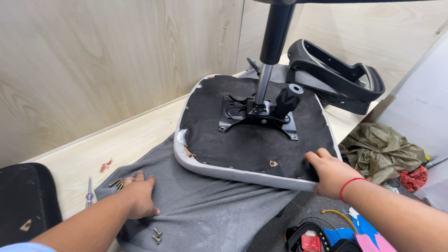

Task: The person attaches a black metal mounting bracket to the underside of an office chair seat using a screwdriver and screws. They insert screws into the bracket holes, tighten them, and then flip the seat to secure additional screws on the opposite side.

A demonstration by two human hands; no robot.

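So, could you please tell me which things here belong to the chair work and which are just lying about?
In use:
right hand gripping upturned chair seat
left hand flat on grey cloth
mounting plate, gas column
screws, screwdriver

Lying about:
armrests
olive cloth
red rag

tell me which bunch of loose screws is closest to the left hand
The screws on the grey cloth just beyond the left hand, beside its fingertips. The other screws lie nearer the cloth's front edge, below the wrist and farther off.
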